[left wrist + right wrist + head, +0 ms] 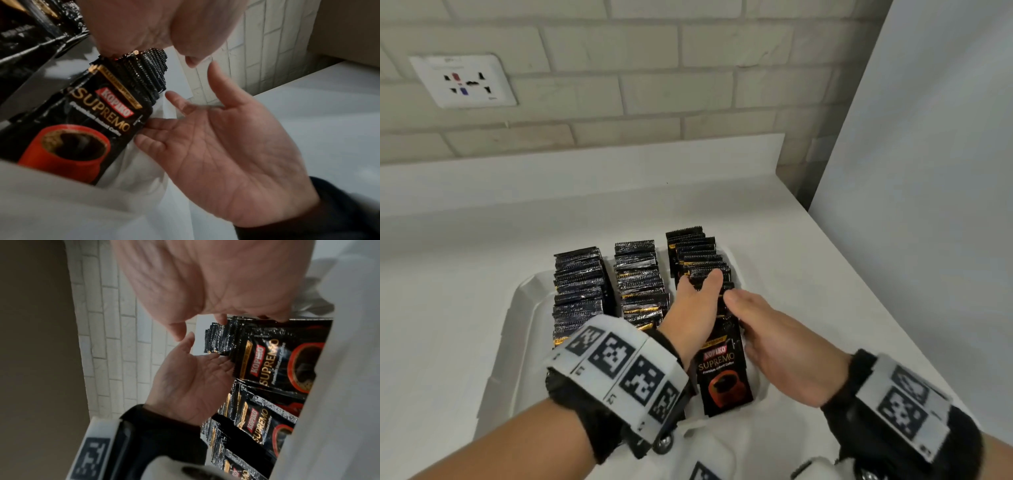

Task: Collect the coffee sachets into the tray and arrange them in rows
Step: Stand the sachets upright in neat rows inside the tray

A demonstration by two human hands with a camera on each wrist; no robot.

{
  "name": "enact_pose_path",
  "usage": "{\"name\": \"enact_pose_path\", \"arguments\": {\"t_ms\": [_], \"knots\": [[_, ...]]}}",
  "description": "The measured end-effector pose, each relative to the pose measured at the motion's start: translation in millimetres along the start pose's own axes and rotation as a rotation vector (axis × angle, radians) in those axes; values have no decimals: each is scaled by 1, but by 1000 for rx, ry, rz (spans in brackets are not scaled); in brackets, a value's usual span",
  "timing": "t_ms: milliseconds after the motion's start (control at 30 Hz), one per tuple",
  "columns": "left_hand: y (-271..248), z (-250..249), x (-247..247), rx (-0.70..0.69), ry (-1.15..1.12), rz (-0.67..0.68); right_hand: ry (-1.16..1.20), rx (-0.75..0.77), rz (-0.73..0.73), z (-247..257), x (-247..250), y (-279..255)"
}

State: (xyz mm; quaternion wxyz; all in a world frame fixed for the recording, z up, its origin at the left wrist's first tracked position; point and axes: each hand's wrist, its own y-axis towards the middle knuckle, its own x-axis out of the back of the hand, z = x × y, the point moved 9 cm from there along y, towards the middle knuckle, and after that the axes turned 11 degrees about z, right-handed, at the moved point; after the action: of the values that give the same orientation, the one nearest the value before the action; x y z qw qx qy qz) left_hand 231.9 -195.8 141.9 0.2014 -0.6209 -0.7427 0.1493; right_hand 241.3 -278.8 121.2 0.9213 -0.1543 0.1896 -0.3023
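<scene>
Three rows of coffee sachets (640,281) stand in the white tray (517,329), the right-edge row flanked by both hands: the left hand (697,305) and right hand (780,346), fingers straight, pressing its opposite sides.

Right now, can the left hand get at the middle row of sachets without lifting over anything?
Probably yes: the left hand rests at the right row, and the middle row stands right beside it, tops uncovered.
</scene>
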Motion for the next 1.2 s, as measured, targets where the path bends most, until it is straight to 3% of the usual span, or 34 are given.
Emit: {"name": "enact_pose_path", "arguments": {"t_ms": [267, 667, 1200], "knots": [[15, 5, 0, 32, 39, 3, -13, 0, -112, -2, 9, 15], [39, 10, 12, 7, 25, -62, -28, -31, -62, 2, 14, 40], [103, 44, 26, -45, -252, -69, 40, -16, -63, 18, 27, 61]]}}
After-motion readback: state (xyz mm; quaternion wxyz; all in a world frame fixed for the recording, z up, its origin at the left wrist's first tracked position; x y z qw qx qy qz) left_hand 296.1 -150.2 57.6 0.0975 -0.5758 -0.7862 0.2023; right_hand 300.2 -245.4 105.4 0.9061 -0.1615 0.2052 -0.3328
